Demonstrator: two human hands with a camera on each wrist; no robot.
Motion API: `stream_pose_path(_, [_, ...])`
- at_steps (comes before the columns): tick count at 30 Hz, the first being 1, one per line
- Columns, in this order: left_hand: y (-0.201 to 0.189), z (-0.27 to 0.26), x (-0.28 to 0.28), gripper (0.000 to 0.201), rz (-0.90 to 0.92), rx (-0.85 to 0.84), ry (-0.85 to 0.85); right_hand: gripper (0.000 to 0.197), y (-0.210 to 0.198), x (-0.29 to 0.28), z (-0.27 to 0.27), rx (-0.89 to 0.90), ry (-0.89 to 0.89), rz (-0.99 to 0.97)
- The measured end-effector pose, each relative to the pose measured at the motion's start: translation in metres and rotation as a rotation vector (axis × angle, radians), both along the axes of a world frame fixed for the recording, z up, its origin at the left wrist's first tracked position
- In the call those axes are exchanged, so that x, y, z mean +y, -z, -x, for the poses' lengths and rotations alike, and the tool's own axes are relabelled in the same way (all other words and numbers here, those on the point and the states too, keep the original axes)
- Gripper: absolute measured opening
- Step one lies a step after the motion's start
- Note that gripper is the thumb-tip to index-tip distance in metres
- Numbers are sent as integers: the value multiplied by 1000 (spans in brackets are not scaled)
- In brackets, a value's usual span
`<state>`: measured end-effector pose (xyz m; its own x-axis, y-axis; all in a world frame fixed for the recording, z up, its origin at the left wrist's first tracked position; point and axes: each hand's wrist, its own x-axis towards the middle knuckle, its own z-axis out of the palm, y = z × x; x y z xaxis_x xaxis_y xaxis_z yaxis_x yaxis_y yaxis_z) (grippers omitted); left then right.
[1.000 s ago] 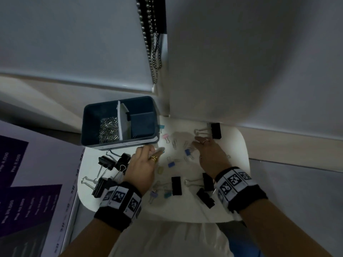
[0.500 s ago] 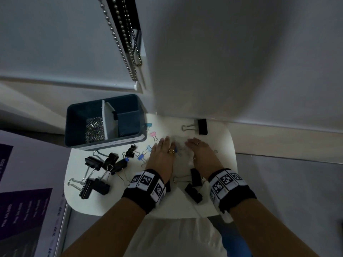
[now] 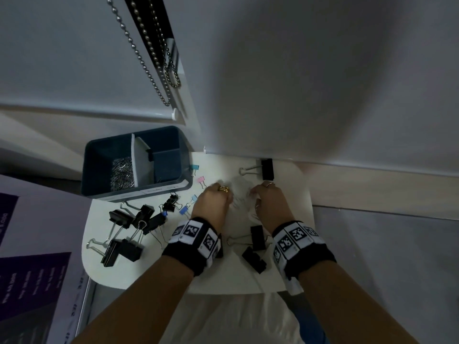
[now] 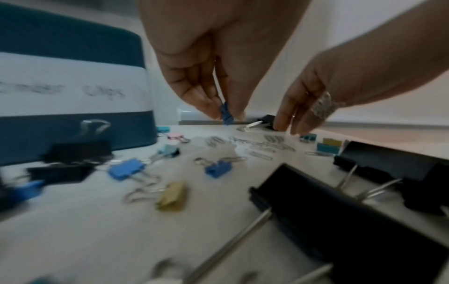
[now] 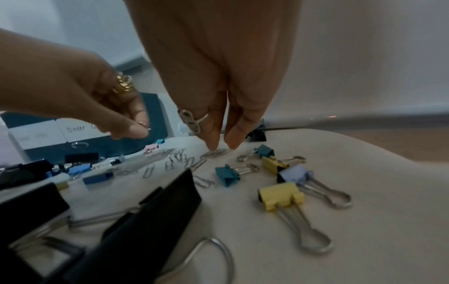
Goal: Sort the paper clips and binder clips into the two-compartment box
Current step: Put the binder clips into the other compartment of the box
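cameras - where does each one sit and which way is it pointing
Head: above, looking down at the white table and two-compartment box; both forearms, left hand and right hand show.
Left wrist: low over the table, looking along the left hand, which pinches a small blue binder clip.
Right wrist: low, looking along the right hand, fingertips at the paper clips.
Shared: both wrist views show the box's labels and the other hand.

Both hands (image 3: 248, 202) hover over loose clips; what the fingers (image 3: 218, 188) hold is unclear.
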<state>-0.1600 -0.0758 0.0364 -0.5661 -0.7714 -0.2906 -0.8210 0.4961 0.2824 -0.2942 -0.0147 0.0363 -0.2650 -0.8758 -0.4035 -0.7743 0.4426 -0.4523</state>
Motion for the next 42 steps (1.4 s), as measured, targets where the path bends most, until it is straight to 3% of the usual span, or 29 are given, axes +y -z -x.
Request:
stream_pose_path(4, [-5, -33, -7, 14, -45, 31, -110, 41, 4, -4, -1, -25, -17, -61])
stream_pose_path(7, [-4, -50, -13, 22, -87, -31, -188, 36, 9, -15, -8, 18, -23, -62])
stream_pose_path(11, [-14, -45, -8, 26, -21, 25, -156, 35, 10, -24, -17, 33, -128, -102])
stream_pose_path(14, [-7, -26, -7, 31, -94, 91, -57, 36, 13, -26, -17, 68, -187, -117])
stream_pose_path(20, [25, 9, -23, 70, -133, -210, 73, 36, 10, -23, -9, 106, -194, -116])
stream_pose_path(25, [24, 16, -27, 34, -173, -181, 41, 33, 13, -24, -8, 151, -241, -162])
stream_pose_path(35, [21, 14, -23, 50, -181, -219, 84, 36, 9, -25, -16, 279, -292, -158])
stream_pose_path(42, [23, 10, -20, 35, -141, -194, 138, 35, 13, -27, -13, 267, -266, -158])
